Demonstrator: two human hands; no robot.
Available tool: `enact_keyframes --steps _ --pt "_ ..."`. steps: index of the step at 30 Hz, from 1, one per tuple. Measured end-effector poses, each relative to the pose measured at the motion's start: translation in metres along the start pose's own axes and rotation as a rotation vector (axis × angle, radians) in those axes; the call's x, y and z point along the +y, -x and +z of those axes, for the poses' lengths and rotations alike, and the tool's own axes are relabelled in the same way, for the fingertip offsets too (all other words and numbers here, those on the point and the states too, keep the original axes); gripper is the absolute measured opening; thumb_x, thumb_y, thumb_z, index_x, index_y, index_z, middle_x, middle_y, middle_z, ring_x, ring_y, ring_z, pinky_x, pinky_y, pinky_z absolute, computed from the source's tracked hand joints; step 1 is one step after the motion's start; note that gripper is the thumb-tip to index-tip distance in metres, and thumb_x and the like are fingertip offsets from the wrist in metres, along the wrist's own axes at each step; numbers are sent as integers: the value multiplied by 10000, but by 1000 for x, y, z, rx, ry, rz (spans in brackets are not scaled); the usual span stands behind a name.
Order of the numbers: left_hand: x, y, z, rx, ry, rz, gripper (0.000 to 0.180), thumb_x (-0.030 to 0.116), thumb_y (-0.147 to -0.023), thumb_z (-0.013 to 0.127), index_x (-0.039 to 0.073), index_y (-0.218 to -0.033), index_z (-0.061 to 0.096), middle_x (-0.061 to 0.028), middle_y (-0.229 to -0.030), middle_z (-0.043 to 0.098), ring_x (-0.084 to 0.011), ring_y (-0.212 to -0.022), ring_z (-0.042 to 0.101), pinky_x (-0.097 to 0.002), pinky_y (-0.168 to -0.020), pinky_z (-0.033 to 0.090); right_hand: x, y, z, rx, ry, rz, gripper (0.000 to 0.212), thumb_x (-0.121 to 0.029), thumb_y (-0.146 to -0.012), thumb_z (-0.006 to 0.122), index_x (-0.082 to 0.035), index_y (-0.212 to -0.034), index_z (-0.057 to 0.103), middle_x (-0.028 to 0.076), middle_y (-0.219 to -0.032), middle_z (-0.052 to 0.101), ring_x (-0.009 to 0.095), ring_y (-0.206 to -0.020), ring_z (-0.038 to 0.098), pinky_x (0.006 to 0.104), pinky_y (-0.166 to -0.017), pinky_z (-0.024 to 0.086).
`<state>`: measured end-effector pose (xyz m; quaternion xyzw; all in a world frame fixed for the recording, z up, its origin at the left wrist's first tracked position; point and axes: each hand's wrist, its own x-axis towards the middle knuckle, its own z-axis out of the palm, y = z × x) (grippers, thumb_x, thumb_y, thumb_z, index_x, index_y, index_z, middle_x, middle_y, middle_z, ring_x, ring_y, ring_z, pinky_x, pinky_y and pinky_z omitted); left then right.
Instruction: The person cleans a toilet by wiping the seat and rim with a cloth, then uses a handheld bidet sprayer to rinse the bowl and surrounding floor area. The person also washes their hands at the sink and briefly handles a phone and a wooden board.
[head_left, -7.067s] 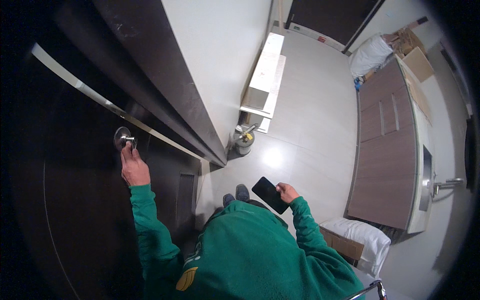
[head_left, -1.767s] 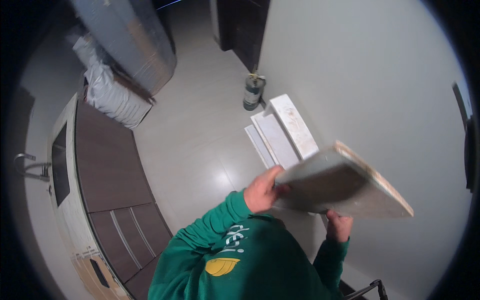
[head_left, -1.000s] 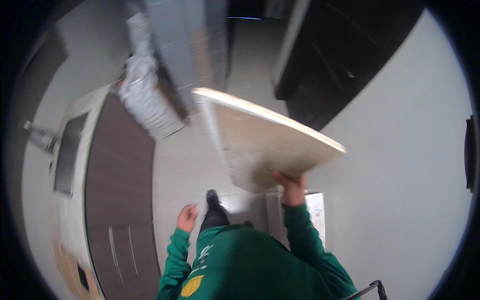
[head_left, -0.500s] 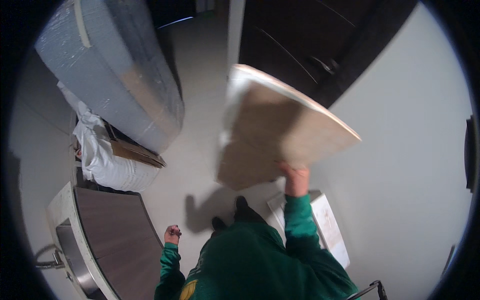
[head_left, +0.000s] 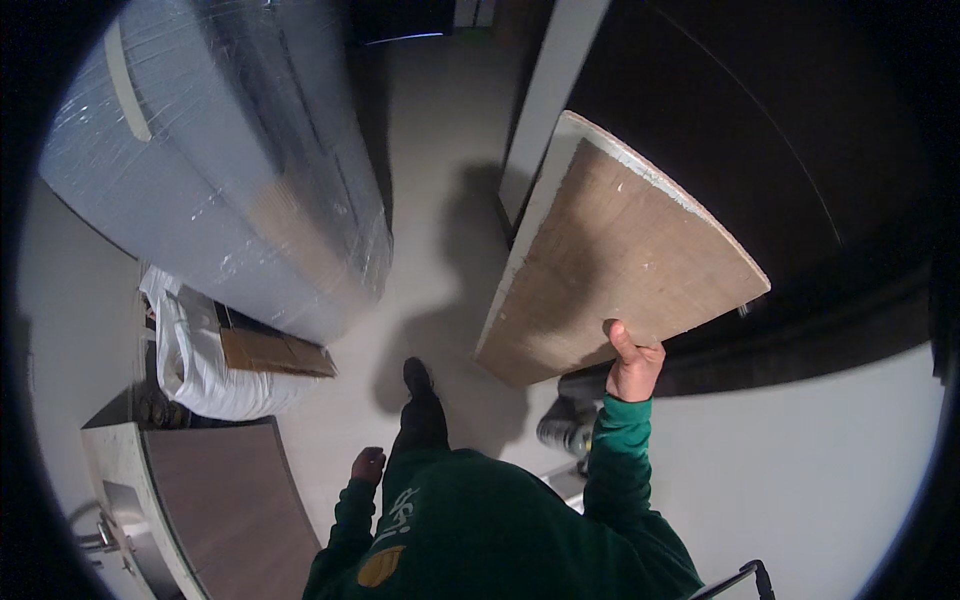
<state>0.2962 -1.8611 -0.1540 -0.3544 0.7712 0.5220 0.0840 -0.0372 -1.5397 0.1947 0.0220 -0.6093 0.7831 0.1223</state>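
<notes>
A flat wooden board (head_left: 600,240) with worn white edges stands tilted up in front of me on the right. My right hand (head_left: 635,370) grips its near edge, thumb on the brown face that shows and the other fingers hidden behind. The board's far side faces a dark door (head_left: 800,130). My left hand (head_left: 368,465) hangs low beside my left thigh, its fingers curled in, and nothing shows in it. Green sleeves cover both arms.
On the left stands a tall bulky item (head_left: 230,160) in clear plastic wrap. Nearer are a white sack (head_left: 200,360), a cardboard piece (head_left: 275,355) and a brown-topped cabinet (head_left: 220,500). A dark object (head_left: 565,430) lies on the floor by my right forearm.
I have stepped forward, and the dark door now fills more of the right side. The board has swung right along with my right hand. My left hand has moved slightly right.
</notes>
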Motion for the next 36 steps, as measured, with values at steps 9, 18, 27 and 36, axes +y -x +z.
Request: enact_keyframes --steps 9,18,27,36 --pt "73 -270 -87 70 357 -175 194 217 -847 560 60 -956 528 -35 -690 541 -135 -536 536 -259 -416 424 92 -252 259 -37 -13 -85 266 -80 -707 730 11 -932 623 67 -909 628 159 -825 567 287 -797 426" --pt "230 -477 -118 29 526 17 150 133 -843 544 36 -955 567 -38 -734 588 -127 -613 568 -274 -540 468 180 -408 351 -82 -271 -3 285 -69 -724 696 -7 -987 607 81 -918 634 197 -848 596 365 -803 481" --pt "418 -626 -97 -7 427 -55 238 51 -777 546 46 -1014 563 -12 -788 591 -113 -641 563 -230 -518 448 269 -604 488 -81 -127 32 257 -66 -733 695 -14 -972 615 30 -928 635 129 -846 577 281 -781 450" --pt "390 -955 -103 -305 46 135 256 291 -810 546 70 -929 591 -50 -684 594 -175 -558 558 -321 -490 459 378 -812 564 64 102 -88 202 -111 -748 686 -10 -915 636 31 -890 642 130 -809 577 255 -783 435"
